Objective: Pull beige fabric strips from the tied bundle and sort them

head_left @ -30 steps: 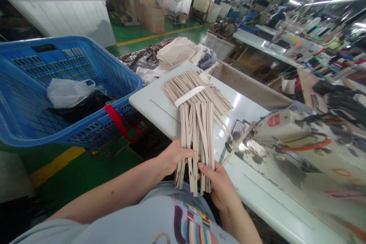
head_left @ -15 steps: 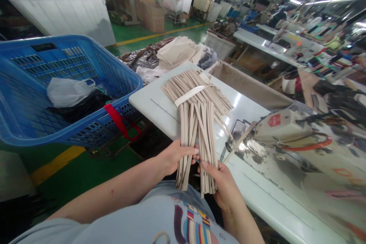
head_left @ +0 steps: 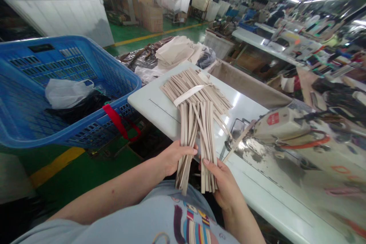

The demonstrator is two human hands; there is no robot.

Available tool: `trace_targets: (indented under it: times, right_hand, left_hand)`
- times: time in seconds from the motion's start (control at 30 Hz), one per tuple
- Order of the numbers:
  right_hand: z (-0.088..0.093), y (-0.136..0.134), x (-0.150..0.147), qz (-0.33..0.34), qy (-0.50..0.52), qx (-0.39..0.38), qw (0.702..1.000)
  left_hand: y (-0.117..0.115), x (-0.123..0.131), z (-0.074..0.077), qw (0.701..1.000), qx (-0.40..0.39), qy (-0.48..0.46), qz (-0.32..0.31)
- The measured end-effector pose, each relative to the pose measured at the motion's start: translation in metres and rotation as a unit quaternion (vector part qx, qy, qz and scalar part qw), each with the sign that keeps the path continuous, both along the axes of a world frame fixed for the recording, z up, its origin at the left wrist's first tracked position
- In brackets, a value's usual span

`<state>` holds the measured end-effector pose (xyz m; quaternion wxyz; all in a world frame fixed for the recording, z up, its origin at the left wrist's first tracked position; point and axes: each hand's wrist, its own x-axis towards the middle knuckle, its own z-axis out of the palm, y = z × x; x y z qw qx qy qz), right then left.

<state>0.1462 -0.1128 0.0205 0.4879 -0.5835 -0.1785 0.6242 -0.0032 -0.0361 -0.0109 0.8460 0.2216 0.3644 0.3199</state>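
Note:
Both my hands hold a sheaf of long beige strips [head_left: 197, 137] upright over my lap, at the near edge of a white sewing table [head_left: 154, 103]. My left hand [head_left: 173, 158] is closed round the left part of the sheaf, thumb on top. My right hand [head_left: 221, 181] grips the right part from below. Further back on the table lies a bundle of the same beige strips [head_left: 194, 87], tied across with a white band [head_left: 190, 93]. The held strips' far ends rest against that bundle.
A sewing machine [head_left: 286, 127] stands on the table to the right. A blue plastic basket [head_left: 60, 87] with a white bag and dark cloth sits at my left, a red strap on its rim. Cloth piles, a white bin, boxes and other workstations fill the background.
The held strips have parted into two groups, one in each hand, and their lower ends have been evened up. My hands have shifted only slightly.

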Motion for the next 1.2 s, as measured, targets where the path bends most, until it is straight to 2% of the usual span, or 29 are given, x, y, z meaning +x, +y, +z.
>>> trace_targets:
  times: [0.17, 0.47, 0.8, 1.0, 1.2]
  right_hand:
    - [-0.0003, 0.0005, 0.0037, 0.001, 0.026, -0.009, 1.0]
    - [0.0003, -0.0012, -0.0026, 0.009, 0.023, 0.009, 1.0]
    - [-0.0063, -0.0011, -0.0015, -0.009, 0.01, 0.023, 1.0]
    - [-0.0021, -0.0003, -0.0006, -0.007, 0.023, 0.002, 1.0]
    - [-0.0002, -0.001, 0.0028, -0.011, 0.011, 0.009, 1.0]
  left_hand:
    - [0.0003, 0.0005, 0.0049, 0.999, -0.034, 0.005, 0.007]
    - [-0.0026, 0.0048, -0.0015, 0.999, 0.033, 0.005, -0.014]
    - [-0.0043, 0.0068, 0.0058, 0.999, 0.013, 0.033, -0.001]
    - [-0.0043, 0.0044, 0.0036, 1.0, 0.013, 0.005, -0.024]
    - [-0.0035, 0.0017, 0.0027, 0.999, -0.029, -0.006, -0.029]
